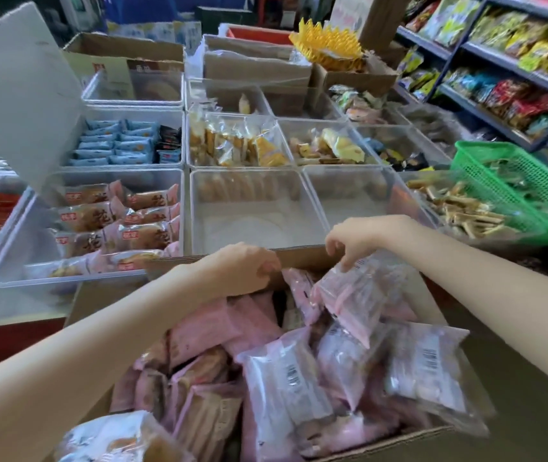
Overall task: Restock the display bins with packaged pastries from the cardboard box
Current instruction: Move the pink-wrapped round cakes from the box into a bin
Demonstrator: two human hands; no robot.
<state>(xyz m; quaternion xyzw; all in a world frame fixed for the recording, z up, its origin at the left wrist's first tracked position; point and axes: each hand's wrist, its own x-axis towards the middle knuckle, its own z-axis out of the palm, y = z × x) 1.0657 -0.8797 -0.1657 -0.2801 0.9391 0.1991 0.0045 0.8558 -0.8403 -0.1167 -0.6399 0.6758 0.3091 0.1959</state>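
A cardboard box (302, 256) full of pink-wrapped pastry packs (282, 378) fills the bottom of the view. My right hand (362, 240) pinches the top edge of one pastry pack (352, 295) and holds it just above the pile. My left hand (242, 270) is curled at the box's far wall, its fingertips at another pink pack; whether it grips it is unclear. Beyond the box, a clear bin (6, 261) at the left holds the same pastries in rows. The clear bin (312, 208) straight ahead is nearly bare, with a few packs at its back.
More clear bins (184, 141) of blue, yellow and mixed snacks stand further back. A green basket (486, 181) sits at the right, beside snack shelves (499, 55). A raised lid (16, 88) stands at the left. Brown boxes (256, 65) line the back.
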